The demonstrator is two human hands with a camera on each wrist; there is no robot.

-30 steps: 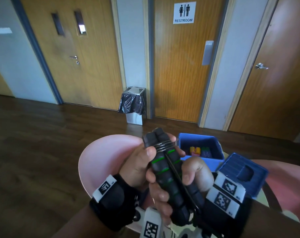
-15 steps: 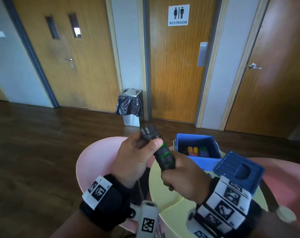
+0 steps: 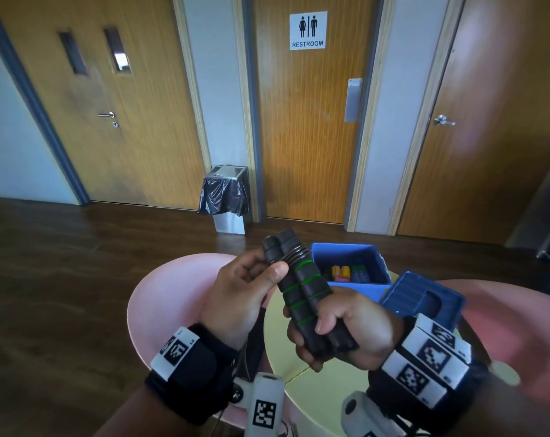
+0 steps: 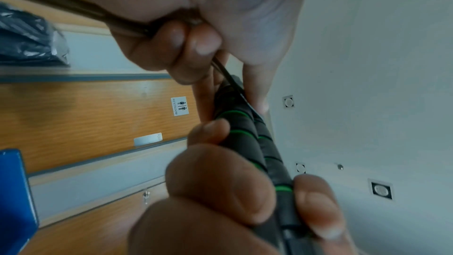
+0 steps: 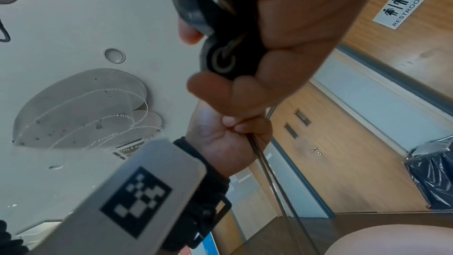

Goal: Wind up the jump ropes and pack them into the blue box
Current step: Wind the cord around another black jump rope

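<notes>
Since half a second ago, both black handles [image 3: 302, 291] have turned back into view side by side, where only one showed, and my left hand [image 3: 242, 298] has slid from the handle tops to pinch just beside them.

Going left to right: a wooden door with two narrow windows [image 3: 110, 99] stands at far left, then a bin with a black liner [image 3: 225, 197], then the restroom door [image 3: 308, 121]. Below, a pink chair [image 3: 166, 298] sits left of the pale yellow counter [image 3: 317, 383].

My left hand is curled, thumb forward near the upper end of the handles; in the left wrist view its fingers [image 4: 176, 46] pinch the thin black cord [image 4: 230, 79], which runs taut to the handles. Loose cord strands [image 5: 269, 172] hang down below that hand in the right wrist view.

The jump rope handles, black foam with green rings, lean up and to the left above the counter, with several turns of cord wrapped around their upper part [image 3: 294, 252].

My right hand [image 3: 343, 332] is wrapped tightly round the lower half of both handles, thumb across the front.

Behind and right of the handles, the blue box [image 3: 374, 263] stands open on the counter with coloured items [image 3: 349, 272] inside. Its blue lid [image 3: 421, 298] lies tilted just beside it, near my right wrist.
</notes>
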